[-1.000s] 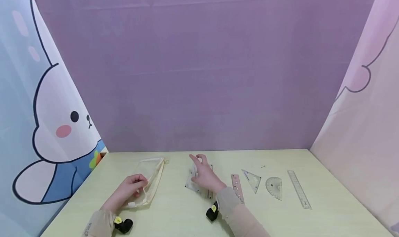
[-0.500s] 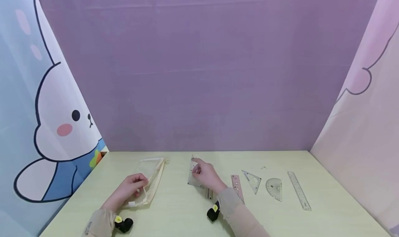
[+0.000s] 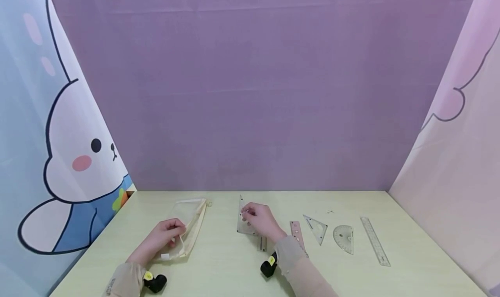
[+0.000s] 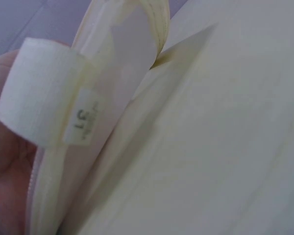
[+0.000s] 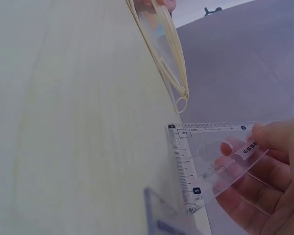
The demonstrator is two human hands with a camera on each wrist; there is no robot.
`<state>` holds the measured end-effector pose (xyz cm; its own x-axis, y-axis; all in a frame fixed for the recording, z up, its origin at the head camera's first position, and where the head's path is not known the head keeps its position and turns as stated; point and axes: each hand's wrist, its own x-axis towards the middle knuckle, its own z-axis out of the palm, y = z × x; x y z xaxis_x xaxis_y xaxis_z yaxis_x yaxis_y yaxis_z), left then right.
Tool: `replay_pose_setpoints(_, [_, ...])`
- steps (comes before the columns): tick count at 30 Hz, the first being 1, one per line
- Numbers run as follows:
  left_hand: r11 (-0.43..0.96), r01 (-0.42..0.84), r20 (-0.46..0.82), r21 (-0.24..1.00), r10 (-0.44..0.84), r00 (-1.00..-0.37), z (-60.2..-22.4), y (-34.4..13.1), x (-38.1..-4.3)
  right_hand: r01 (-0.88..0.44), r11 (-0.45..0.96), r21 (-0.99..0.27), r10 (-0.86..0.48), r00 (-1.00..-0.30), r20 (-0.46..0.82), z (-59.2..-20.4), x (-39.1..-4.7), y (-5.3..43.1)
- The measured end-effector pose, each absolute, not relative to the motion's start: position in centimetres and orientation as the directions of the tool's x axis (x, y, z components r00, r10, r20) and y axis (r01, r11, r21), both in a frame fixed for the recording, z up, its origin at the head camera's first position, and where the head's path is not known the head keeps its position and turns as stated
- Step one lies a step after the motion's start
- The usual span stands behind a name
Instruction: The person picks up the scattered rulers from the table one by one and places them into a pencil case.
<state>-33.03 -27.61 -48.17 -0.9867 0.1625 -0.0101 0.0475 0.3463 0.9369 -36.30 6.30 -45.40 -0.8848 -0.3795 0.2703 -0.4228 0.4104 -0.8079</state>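
A translucent zip pouch [image 3: 197, 227] with cream edging stands on the table at left, and my left hand [image 3: 165, 235] grips its near side. In the left wrist view the pouch's white fabric tab [image 4: 41, 93] and a printed label show in front of the fingers. My right hand [image 3: 261, 221] pinches a clear set square [image 3: 244, 227] between thumb and fingers, as the right wrist view shows. Below that hand, part of another clear, ruled piece [image 3: 262, 245] lies on the table, mostly hidden. The pouch's zip loop [image 5: 182, 104] points toward the set square in the right wrist view.
Right of my right hand lie a pink ruler [image 3: 297, 232], a smaller clear set square [image 3: 317, 229], a clear protractor [image 3: 344, 239] and a clear ruler [image 3: 376, 241]. A purple cloth wall [image 3: 258, 93] rises behind the table [image 3: 218, 271].
My right hand's fingers, spread over the clear pieces a second ago, have closed on the set square and shifted it slightly. My left hand and the pouch stay in place.
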Motion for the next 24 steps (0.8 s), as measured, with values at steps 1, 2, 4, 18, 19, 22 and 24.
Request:
replay_pose_setpoints(1, [0.349,0.047,-0.010,0.936,0.160,-0.987,-48.2,-27.6,-33.0,-0.425,0.406,-0.809,-0.381,-0.883,0.273,-45.4,-36.3,6.3])
replay_pose_setpoints(2, [0.350,0.050,-0.008,0.935,0.160,-0.987,-48.2,-27.7,-33.0,-0.429,0.401,-0.810,-0.383,-0.881,0.277,-45.4,-36.3,6.3])
replay_pose_setpoints(4, [0.350,0.050,-0.006,0.935,0.158,-0.987,-48.2,-27.7,-32.9,-0.433,0.391,-0.812,-0.384,-0.879,0.284,-45.5,-36.5,6.4])
replay_pose_setpoints(18, [0.376,0.110,0.046,0.920,0.175,-0.983,-47.0,-27.2,-32.4,-0.275,0.238,-0.932,-0.308,-0.931,0.196,-45.8,-36.9,6.5])
replay_pose_setpoints(19, [0.381,0.120,0.056,0.917,0.175,-0.983,-46.9,-27.1,-32.4,-0.253,0.218,-0.942,-0.308,-0.934,0.180,-45.7,-36.9,6.5])
replay_pose_setpoints(22, [0.385,0.133,0.072,0.913,0.169,-0.983,-46.5,-26.8,-32.3,-0.177,0.166,-0.970,-0.330,-0.937,0.115,-45.4,-36.7,6.5])
replay_pose_setpoints(24, [0.384,0.128,0.072,0.914,0.158,-0.985,-46.4,-26.7,-32.3,-0.128,0.145,-0.981,-0.353,-0.933,0.069,-45.3,-36.6,6.5])
